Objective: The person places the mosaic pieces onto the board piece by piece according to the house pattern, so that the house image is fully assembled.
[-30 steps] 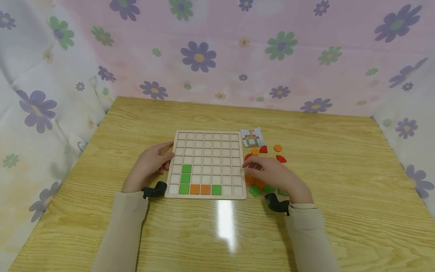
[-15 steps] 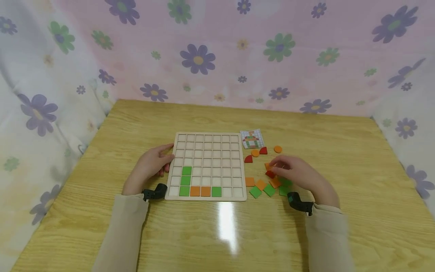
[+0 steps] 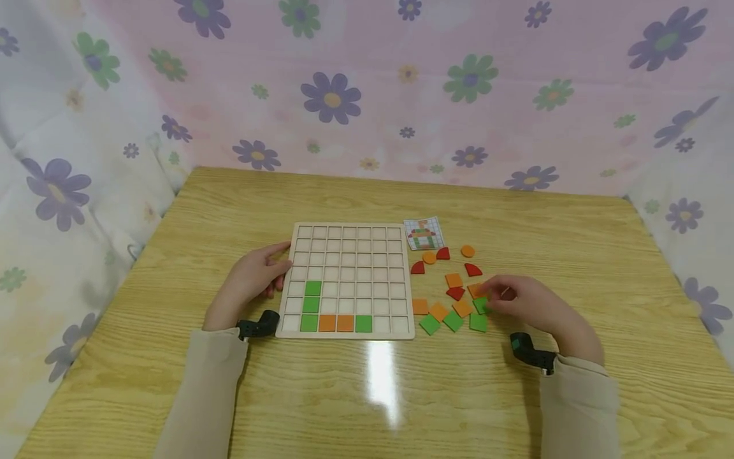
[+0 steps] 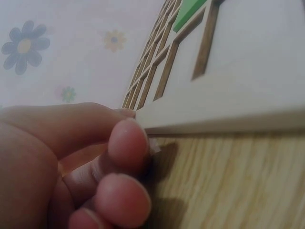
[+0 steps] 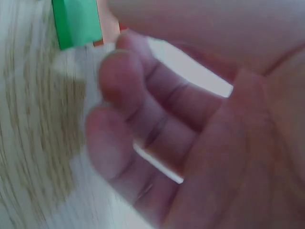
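Both forearms (image 3: pixel 203 395) extended forward, well apart, left hand (image 3: pixel 249 275) angled inward, uppermost digit (image 4: pixel 76 125) extended, lower fingers (image 4: pixel 123 201) bent, right hand (image 3: pixel 530 306) turned inward, wrist (image 3: pixel 579 338) bent, fingers (image 5: pixel 121 81) loosely curved.

Green squares (image 3: pixel 430 324), red wedges (image 3: pixel 473 269), flowered cloth (image 3: pixel 378 76)

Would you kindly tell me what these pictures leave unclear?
Pattern card: head view, details too small to read.
Whether the right hand grips anything: head view, it hides its own contact.
Green tile: right wrist view, cut off by the top edge.
Board: left wrist view, cut off by top and right edges.
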A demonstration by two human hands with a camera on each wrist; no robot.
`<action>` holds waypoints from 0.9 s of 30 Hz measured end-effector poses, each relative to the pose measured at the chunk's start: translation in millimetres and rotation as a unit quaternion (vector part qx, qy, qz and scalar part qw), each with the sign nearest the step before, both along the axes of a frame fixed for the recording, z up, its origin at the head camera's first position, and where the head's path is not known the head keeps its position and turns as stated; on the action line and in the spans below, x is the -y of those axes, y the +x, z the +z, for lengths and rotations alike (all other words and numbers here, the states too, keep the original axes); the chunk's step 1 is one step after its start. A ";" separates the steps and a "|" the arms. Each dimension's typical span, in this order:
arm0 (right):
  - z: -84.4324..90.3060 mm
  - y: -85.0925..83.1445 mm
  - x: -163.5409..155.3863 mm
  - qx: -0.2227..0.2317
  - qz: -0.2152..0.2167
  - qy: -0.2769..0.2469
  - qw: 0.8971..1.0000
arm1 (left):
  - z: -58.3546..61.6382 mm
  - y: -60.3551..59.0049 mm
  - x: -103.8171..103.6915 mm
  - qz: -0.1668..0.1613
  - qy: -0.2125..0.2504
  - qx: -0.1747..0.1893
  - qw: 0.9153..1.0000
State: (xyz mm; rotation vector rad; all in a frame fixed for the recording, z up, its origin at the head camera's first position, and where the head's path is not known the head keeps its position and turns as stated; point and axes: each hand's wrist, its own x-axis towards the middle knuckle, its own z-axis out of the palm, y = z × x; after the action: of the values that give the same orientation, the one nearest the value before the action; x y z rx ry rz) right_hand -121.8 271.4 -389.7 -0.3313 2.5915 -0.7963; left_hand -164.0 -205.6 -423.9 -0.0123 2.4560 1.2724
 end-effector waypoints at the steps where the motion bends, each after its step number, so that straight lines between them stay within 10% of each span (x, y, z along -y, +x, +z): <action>1: -1.0 -0.2 -1.3 0.005 0.003 0.002 1.000 | -0.2 0.0 0.2 0.000 0.001 0.001 1.000; 15: -11.9 -2.3 -0.3 0.034 0.021 -0.062 0.997 | 0.5 1.8 0.1 0.008 0.017 0.004 1.000; 27: -10.6 -3.4 7.1 0.011 0.022 -0.009 1.000 | 0.7 2.3 0.3 0.014 0.031 0.004 0.999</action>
State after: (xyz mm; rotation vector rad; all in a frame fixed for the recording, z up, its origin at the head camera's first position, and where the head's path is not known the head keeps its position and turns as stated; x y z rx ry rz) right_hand -125.2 264.3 -400.3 -0.3804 2.5484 -0.8045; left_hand -161.7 -205.9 -423.3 -0.0358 2.4169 1.3568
